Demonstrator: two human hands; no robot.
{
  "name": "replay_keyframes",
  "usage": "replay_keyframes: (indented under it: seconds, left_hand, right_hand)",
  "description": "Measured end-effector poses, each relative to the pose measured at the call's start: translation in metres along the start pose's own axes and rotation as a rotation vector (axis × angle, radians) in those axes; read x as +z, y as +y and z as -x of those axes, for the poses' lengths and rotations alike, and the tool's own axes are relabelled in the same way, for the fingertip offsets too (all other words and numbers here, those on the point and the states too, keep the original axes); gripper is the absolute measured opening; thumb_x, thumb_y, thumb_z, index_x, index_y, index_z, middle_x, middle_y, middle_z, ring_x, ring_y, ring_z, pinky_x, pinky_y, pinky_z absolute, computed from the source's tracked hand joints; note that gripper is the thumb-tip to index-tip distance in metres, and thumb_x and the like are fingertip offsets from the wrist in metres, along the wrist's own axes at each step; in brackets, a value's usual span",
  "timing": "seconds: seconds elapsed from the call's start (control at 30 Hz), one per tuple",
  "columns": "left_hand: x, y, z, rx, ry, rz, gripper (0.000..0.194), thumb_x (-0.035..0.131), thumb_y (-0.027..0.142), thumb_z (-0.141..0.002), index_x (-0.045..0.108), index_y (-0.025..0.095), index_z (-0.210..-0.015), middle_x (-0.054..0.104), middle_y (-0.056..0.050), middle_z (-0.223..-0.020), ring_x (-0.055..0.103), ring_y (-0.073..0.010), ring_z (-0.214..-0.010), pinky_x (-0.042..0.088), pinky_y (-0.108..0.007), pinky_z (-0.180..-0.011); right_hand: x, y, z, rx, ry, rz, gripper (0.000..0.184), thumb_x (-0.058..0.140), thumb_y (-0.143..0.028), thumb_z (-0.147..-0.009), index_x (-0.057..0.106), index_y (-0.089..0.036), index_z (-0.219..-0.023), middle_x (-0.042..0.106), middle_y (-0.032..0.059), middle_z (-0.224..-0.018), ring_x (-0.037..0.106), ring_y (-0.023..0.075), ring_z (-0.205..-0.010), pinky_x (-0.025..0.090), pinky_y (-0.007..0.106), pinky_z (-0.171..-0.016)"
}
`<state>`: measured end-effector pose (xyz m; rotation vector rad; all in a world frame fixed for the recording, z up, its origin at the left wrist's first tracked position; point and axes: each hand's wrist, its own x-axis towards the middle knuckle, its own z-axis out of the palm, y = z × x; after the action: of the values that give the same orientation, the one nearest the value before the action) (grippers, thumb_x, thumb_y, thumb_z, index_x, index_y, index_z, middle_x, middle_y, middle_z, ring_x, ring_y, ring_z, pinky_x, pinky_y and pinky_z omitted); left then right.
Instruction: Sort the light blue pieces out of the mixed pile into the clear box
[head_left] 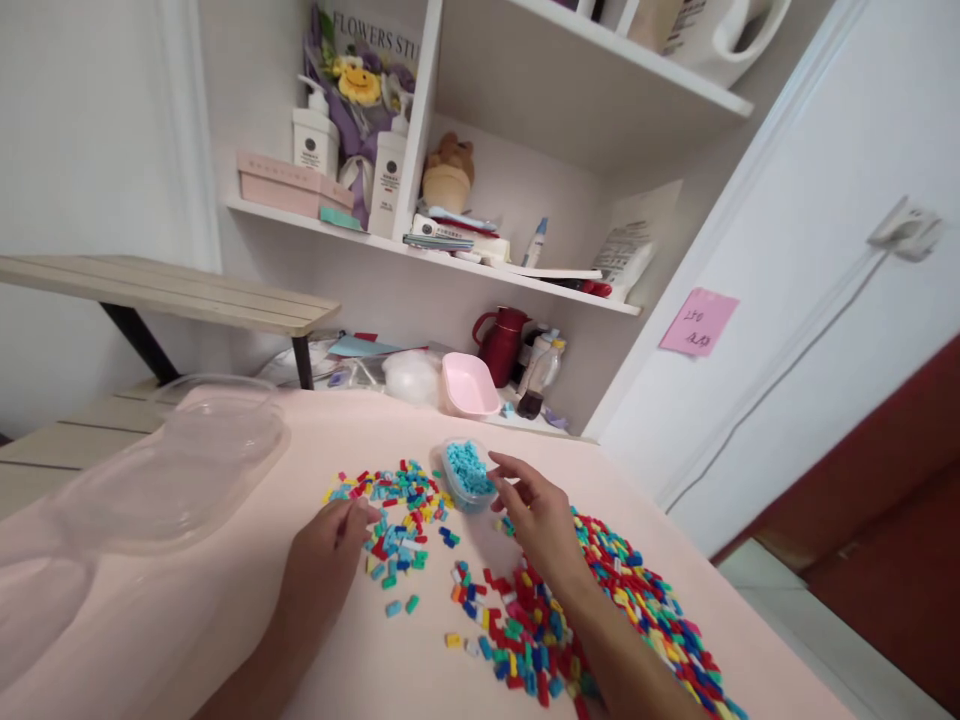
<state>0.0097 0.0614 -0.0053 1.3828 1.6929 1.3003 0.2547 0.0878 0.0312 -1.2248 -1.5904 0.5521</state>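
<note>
Small coloured bricks lie scattered on a pink table (315, 440), in one patch near my left hand (334, 545) and a larger heap (637, 600) under my right forearm. My left hand rests on the table with its fingertips pinched together at the edge of the left patch (397, 500); what they hold is too small to see. My right hand (536, 510) hovers beside a small clear tub (466, 475) filled with light-blue bricks, fingers curled and pinched near its rim.
Clear plastic lids or trays (187, 465) lie on the table's left side. A pink container (469, 385), a dark red jug (501, 342) and bottles stand behind the table. White shelves (450, 262) with clutter rise above. A white door (810, 300) stands at right.
</note>
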Motion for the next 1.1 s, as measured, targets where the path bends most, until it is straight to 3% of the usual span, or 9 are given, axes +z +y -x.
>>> replay_keyframes:
  seconds: [0.2,0.27,0.4,0.57,0.7,0.87,0.97,1.1]
  left_hand:
    - [-0.002,0.006,0.003,-0.006,0.023,-0.010,0.035,0.045,0.048,-0.078,0.069,0.023,-0.074,0.073,-0.002,-0.075,0.068,-0.0212,-0.075,0.049,-0.029,-0.073]
    - [-0.003,0.008,0.004,-0.008,0.030,-0.013,0.035,0.044,0.047,-0.079,0.069,0.023,-0.074,0.073,-0.001,-0.075,0.067,-0.0211,-0.075,0.049,-0.029,-0.073]
    - [-0.002,0.008,0.004,-0.009,0.044,-0.001,0.036,0.044,0.047,-0.082,0.069,0.022,-0.076,0.073,-0.001,-0.076,0.067,-0.0204,-0.072,0.049,-0.029,-0.071]
    - [0.000,0.004,0.003,0.014,0.044,0.008,0.033,0.046,0.045,-0.083,0.069,0.022,-0.077,0.075,-0.002,-0.084,0.067,-0.0198,-0.073,0.049,-0.030,-0.071]
    - [0.002,0.001,0.003,0.017,0.040,0.003,0.035,0.045,0.046,-0.084,0.069,0.021,-0.078,0.074,-0.002,-0.080,0.067,-0.0202,-0.073,0.048,-0.030,-0.071]
    - [0.003,0.000,0.003,0.020,0.031,0.008,0.035,0.044,0.046,-0.085,0.069,0.022,-0.078,0.074,-0.002,-0.086,0.068,-0.0192,-0.075,0.048,-0.030,-0.072]
    - [0.002,0.003,0.003,0.009,0.028,-0.011,0.035,0.043,0.044,-0.085,0.069,0.022,-0.077,0.074,-0.002,-0.084,0.067,-0.0197,-0.077,0.048,-0.030,-0.073]
    - [0.001,0.005,0.004,0.001,0.010,-0.042,0.034,0.042,0.043,-0.085,0.069,0.023,-0.078,0.073,-0.001,-0.082,0.067,-0.0201,-0.077,0.047,-0.030,-0.073]
  right_hand:
    - [-0.008,-0.013,0.002,0.046,-0.009,-0.123,0.031,0.053,-0.041,-0.089,0.067,-0.019,-0.106,0.068,0.0043,-0.084,0.059,0.0139,-0.059,0.046,0.025,-0.052]
    - [-0.003,-0.023,0.009,-0.020,-0.137,-0.052,0.024,0.052,-0.034,-0.090,0.069,-0.021,-0.101,0.067,0.0027,-0.081,0.059,0.0138,-0.062,0.047,0.025,-0.058]
    - [0.016,-0.038,0.028,-0.300,-0.462,0.177,0.021,0.054,-0.018,-0.088,0.072,-0.025,-0.097,0.068,0.0035,-0.096,0.061,0.0162,-0.089,0.047,0.028,-0.082]
    - [0.042,-0.031,0.045,-0.399,-0.607,0.369,0.013,0.060,-0.025,-0.089,0.072,-0.026,-0.092,0.066,0.0030,-0.095,0.060,0.0163,-0.090,0.045,0.027,-0.083]
    - [0.056,-0.020,0.051,-0.396,-0.593,0.413,0.009,0.068,-0.031,-0.083,0.070,-0.025,-0.090,0.066,0.0024,-0.095,0.060,0.0173,-0.090,0.044,0.028,-0.082]
    - [0.054,-0.022,0.049,-0.383,-0.572,0.300,0.005,0.070,-0.023,-0.080,0.069,-0.025,-0.084,0.065,0.0006,-0.089,0.060,0.0162,-0.086,0.045,0.027,-0.079]
    - [0.040,-0.025,0.037,-0.318,-0.417,0.202,0.003,0.065,-0.023,-0.084,0.068,-0.023,-0.084,0.064,0.0026,-0.089,0.060,0.0165,-0.083,0.047,0.028,-0.076]
    - [0.016,-0.014,0.011,-0.283,-0.072,0.194,0.015,0.060,-0.034,-0.088,0.068,-0.021,-0.085,0.064,0.0054,-0.087,0.058,0.0169,-0.073,0.048,0.030,-0.067]
